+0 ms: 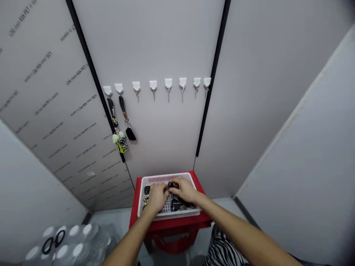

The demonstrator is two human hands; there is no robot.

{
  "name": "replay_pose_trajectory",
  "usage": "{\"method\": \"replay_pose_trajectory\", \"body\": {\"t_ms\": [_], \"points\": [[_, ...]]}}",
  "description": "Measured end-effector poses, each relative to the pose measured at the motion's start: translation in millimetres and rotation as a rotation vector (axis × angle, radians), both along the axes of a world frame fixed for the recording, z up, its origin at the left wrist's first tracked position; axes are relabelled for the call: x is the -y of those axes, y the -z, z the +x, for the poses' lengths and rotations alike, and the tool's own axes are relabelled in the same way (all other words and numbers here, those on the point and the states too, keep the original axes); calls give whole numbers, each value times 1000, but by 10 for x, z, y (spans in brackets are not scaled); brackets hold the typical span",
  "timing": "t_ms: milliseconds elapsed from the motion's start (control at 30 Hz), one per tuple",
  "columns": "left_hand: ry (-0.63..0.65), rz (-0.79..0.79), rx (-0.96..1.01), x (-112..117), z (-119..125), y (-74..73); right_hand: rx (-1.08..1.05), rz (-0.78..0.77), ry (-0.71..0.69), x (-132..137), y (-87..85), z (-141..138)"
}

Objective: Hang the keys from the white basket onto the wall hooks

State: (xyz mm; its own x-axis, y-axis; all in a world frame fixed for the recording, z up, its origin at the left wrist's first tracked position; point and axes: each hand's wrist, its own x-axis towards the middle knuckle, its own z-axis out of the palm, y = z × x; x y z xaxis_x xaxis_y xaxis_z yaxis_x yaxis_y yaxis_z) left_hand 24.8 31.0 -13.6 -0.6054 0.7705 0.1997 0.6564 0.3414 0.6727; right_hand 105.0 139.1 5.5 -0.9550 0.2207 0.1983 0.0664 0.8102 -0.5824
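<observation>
Both hands are inside a white plastic basket (141,212) with a slotted wall and perforated floor. My right hand (184,190) pinches a small black key fob (170,184) near the basket's far side. Beside it, my left hand (158,197) has its fingers curled with the tips almost meeting the right fingertips; what they grip, if anything, is hidden. Another black fob (175,205) lies below my right hand. A dark fob-like piece (146,190) and small yellow-green items lie at the basket's left, partly covered by my left hand.
The basket stands on a red stool (133,210). On the wall above is a row of several white hooks (168,83). A charm-laden keychain (121,142) and a black-strapped key (130,133) hang at its left. Shrink-wrapped bottles (69,245) with black-handled scissors (54,242) are lower left.
</observation>
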Motion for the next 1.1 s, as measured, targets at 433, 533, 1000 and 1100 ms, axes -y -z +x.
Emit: {"method": "replay_pose_trajectory", "body": {"t_ms": [433, 533, 1000, 1100], "points": [[-70, 459, 856, 143, -261, -282, -102, -671, 89, -20, -203, -154], [-39, 482, 904, 121, -252, -322, -111, -656, 5, 79, -199, -184], [19, 676, 1264, 204, -282, -518, -19, -1039, -51, 152, -345, -194], [46, 680, 1271, 209, -291, -560, -34, -1098, -25, 137, -442, -198]]}}
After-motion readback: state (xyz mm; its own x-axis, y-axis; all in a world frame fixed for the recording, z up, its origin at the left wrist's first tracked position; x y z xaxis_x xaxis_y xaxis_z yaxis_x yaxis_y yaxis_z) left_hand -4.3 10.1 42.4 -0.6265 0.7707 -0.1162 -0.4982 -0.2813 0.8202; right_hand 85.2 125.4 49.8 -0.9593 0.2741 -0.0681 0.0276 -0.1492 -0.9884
